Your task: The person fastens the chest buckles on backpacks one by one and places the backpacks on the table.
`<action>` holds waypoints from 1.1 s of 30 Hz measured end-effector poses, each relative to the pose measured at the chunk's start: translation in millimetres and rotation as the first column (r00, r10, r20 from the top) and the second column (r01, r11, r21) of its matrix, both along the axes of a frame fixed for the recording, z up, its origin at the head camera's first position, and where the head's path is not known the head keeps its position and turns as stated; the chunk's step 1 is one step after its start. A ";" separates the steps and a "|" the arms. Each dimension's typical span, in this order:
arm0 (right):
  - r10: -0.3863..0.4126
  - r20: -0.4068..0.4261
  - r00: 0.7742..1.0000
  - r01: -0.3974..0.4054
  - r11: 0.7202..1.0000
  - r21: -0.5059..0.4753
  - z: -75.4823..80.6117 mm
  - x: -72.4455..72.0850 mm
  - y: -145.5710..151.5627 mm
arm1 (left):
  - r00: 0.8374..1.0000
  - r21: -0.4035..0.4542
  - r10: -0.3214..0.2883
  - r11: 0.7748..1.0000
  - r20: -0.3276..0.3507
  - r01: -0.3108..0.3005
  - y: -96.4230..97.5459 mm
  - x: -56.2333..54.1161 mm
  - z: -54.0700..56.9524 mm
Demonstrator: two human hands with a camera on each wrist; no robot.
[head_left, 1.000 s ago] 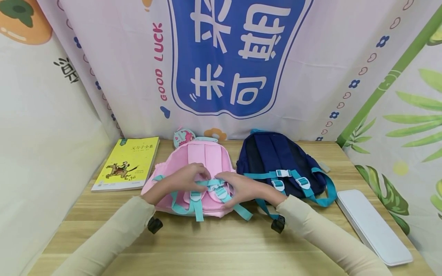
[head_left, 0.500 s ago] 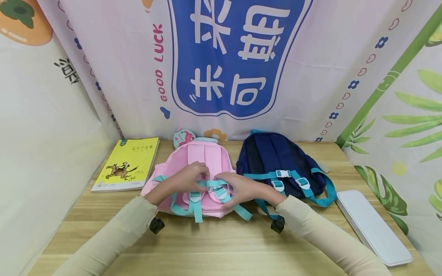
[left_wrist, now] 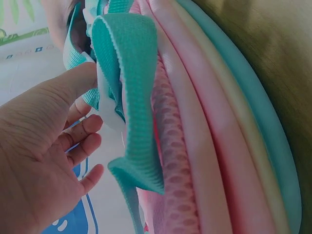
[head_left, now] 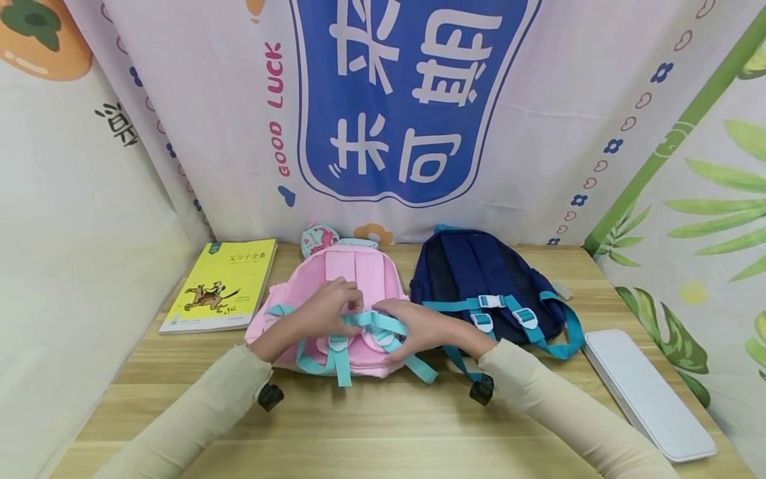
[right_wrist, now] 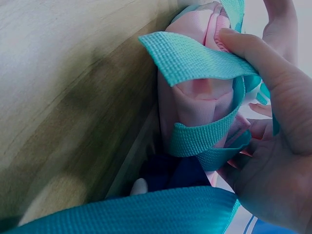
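A pink backpack (head_left: 311, 273) lies with its back panel and turquoise straps upward. My left hand (head_left: 326, 309) pinches a turquoise strap (left_wrist: 134, 63) by its white buckle (left_wrist: 105, 92), thumb on the near side. My right hand (head_left: 421, 326) is curled round the right end of the same strap, which arches between the two hands in the head view. Its thumb (right_wrist: 243, 41) reaches over the backpack's edge in the right wrist view. Loose strap ends (head_left: 342, 369) hang at the backpack's lower edge. The fingertips of the right hand are partly hidden behind webbing.
Close on the right lies a navy backpack (head_left: 463, 266) with teal straps, partly under the right forearm. A white case (head_left: 649, 392) sits at the table's right edge, a yellow book (head_left: 221, 283) at the left. A small round pouch (head_left: 317, 239) is behind the pink backpack.
The turquoise strap between my hands has risen into an arch and now covers the white buckle in the head view. Both hands have stayed nearly in place.
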State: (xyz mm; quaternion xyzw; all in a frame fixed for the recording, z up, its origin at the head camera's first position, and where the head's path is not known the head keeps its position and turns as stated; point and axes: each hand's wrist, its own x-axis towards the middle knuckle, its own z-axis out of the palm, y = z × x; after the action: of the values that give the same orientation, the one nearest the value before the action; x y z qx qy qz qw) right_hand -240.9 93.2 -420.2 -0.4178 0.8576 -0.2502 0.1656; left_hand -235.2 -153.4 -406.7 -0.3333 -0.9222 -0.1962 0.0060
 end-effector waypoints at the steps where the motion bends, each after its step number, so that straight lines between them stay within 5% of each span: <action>1: -0.001 0.000 1.000 0.001 1.000 0.000 -0.1 0.4 0.0 | 1.000 -0.002 0.006 1.000 -0.008 -0.006 -0.2 0.7 -0.2; 18: 0.016 0.013 1.000 -0.016 0.999 -0.049 -2.2 1.3 -0.7 | 0.997 0.033 0.046 0.998 -0.066 -0.044 -17.4 10.9 7.9; 27: -0.021 0.011 1.000 0.021 1.000 0.011 -0.5 2.2 0.5 | 0.994 0.041 0.033 0.999 -0.101 -0.029 -29.9 12.8 14.3; 33: -0.024 0.010 1.000 0.024 1.000 0.015 -1.1 1.7 0.2 | 0.991 0.179 0.002 0.984 -0.131 0.022 -39.1 15.5 12.0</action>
State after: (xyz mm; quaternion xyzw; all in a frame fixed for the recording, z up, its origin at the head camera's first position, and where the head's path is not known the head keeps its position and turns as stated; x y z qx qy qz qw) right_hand -239.2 93.5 -421.3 -0.4048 0.8636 -0.2479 0.1699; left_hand -219.6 -192.5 -394.7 -0.3481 -0.8966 -0.2566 0.0956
